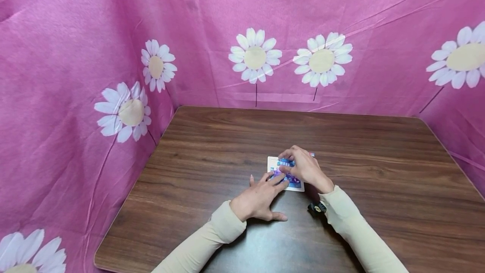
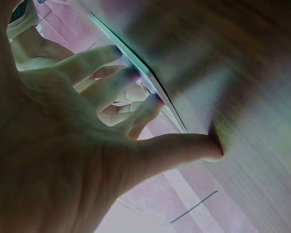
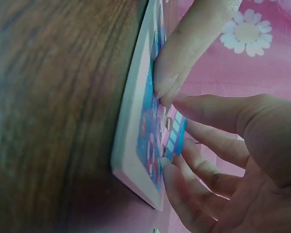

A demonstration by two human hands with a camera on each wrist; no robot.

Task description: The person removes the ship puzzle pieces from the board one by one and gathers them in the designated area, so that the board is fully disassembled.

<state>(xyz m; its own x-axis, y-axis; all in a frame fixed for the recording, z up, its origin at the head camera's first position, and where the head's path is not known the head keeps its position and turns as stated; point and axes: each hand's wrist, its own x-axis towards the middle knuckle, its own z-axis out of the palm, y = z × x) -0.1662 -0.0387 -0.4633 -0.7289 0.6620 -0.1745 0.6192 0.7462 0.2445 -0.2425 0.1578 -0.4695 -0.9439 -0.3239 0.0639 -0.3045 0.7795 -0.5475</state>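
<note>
A small picture puzzle board (image 1: 270,162) with a white border and a blue-purple picture lies flat on the table. My left hand (image 1: 259,199) reaches over its near left side, fingers spread and fairly straight. Its fingertips press on the board, while the thumb rests on the wood. On the far right side, my right hand (image 1: 305,165) bends over the board. Between its thumb and fingers it pinches a blue puzzle piece with pale squares (image 3: 174,138), tilted up from the picture. Whether the piece's lower edge touches the board is hard to tell.
The brown wooden table (image 1: 212,138) extends around the board. Just behind the right hand a small blue-and-red item (image 1: 312,154) shows, partly hidden. A black strap-like device (image 1: 316,209) sits at the right wrist. Pink cloth with daisies (image 1: 212,33) hangs behind and beside the table.
</note>
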